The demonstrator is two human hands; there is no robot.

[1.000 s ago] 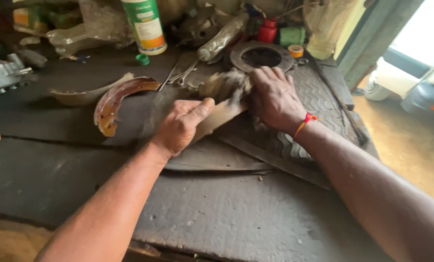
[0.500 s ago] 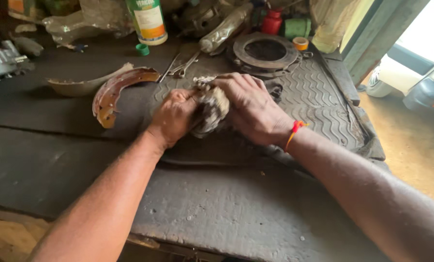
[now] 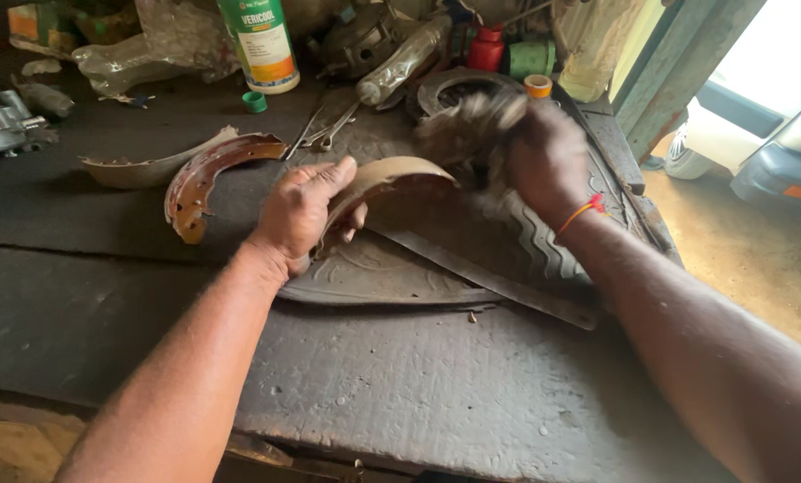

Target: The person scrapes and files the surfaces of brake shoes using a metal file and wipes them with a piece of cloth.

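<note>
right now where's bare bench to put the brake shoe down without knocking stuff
Best patch: the dark worn benchtop near you, between both forearms, below the ribbed rubber mat. Another lies left of the left hand, below the rusty curved brake shoe. The back edge is crowded: white-and-green bottle, wrenches, red can, where the right hand holds a rag.

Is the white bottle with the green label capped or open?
Open: the white bottle stands upright, and a small green cap lies beside its base on the bench.

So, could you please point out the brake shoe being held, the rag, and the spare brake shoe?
held brake shoe (image 3: 391,174), head view, curved lining face
rag (image 3: 468,121), head view, blurred bundle
spare brake shoe (image 3: 205,174), head view, rusty web
</note>
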